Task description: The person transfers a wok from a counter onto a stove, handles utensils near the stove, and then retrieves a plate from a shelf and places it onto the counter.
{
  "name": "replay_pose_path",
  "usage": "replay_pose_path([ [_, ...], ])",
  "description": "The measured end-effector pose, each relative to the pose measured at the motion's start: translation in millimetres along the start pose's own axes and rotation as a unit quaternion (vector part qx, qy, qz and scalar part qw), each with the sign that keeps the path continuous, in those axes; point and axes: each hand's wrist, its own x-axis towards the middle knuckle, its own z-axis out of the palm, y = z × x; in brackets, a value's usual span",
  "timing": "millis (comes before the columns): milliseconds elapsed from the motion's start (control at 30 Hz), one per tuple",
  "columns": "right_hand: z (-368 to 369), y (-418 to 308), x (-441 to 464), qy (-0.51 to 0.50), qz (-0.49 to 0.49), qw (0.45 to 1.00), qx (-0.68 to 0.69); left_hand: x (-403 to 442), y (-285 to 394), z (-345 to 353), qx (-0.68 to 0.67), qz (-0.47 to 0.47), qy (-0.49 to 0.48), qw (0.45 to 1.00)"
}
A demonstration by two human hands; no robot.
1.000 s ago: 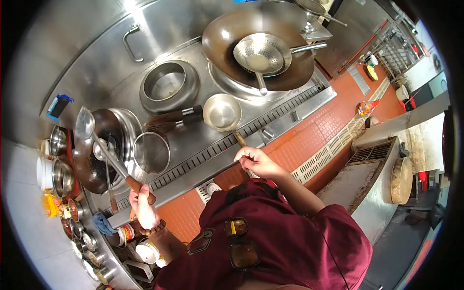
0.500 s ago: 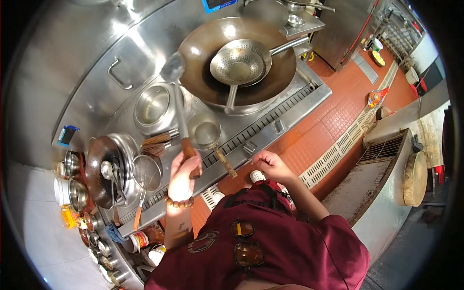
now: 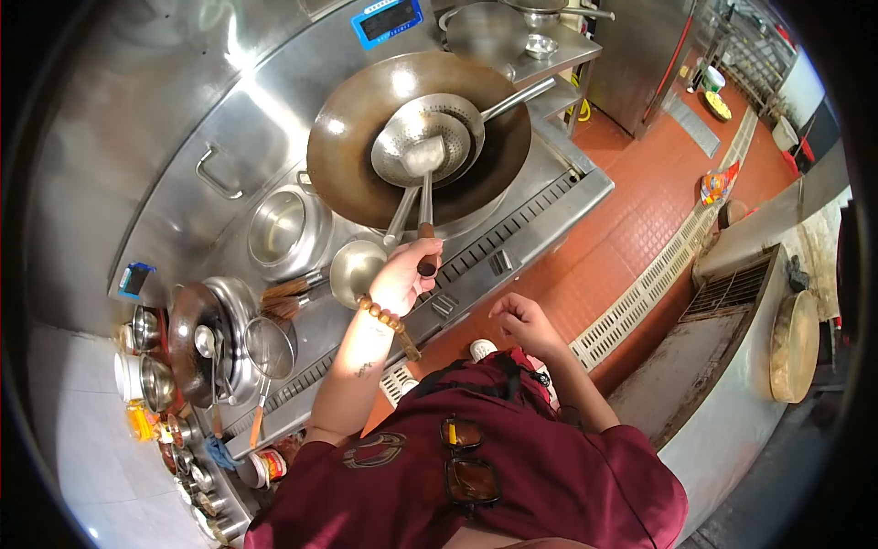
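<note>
My left hand (image 3: 402, 274), with a beaded bracelet at the wrist, is closed round the wooden handle of a wok spatula (image 3: 423, 157). The spatula's metal head is over the perforated strainers (image 3: 393, 142), which lie stacked inside a large wok (image 3: 343, 174). I cannot tell whether the head touches them. Beneath and left of my left hand, a small ladle-like strainer (image 3: 355, 272) rests on the stove. My right hand (image 3: 521, 320) is held in front of my body, its fingers curled in with nothing seen in them.
On the left stand a metal pot (image 3: 276, 229), brushes (image 3: 285, 297), a mesh skimmer (image 3: 270, 348) and a smaller wok (image 3: 189, 329) with ladles. Several seasoning bowls (image 3: 157, 384) line the left edge. A metal counter (image 3: 695, 403) with a round board (image 3: 794, 348) runs along the right.
My left hand has moved right and up, swinging the wok spatula from beside the wok to over the strainers in it. My right hand stays nearly in place, fingers more curled.
</note>
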Motion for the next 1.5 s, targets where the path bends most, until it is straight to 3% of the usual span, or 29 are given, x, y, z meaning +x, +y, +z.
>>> replay_pose_path([
  [367, -22, -3, 10, -0.010, -0.006, 1.000, 0.015, 62, 5, 36, 0.089, -0.035, 0.005, 0.995],
  [567, -24, 7, 15, -0.023, -0.022, 0.999, 0.030, 102, -32, 44, 0.169, -0.021, -0.107, 0.980],
  [733, -25, 11, 15, -0.024, -0.026, 0.999, 0.017, 94, -53, 59, 0.255, 0.012, -0.158, 0.954],
  [967, -19, 12, 15, -0.002, -0.012, 1.000, 0.008, 53, -88, 17, 0.239, 0.016, -0.196, 0.951],
  [1200, 4, 4, 23, -0.016, 0.022, 0.998, -0.054, -30, -117, -50, 0.129, 0.011, -0.063, 0.990],
  [1500, 77, 4, 71, -0.170, 0.052, 0.976, -0.126, -119, -168, -128, -0.060, 0.104, 0.117, 0.986],
])
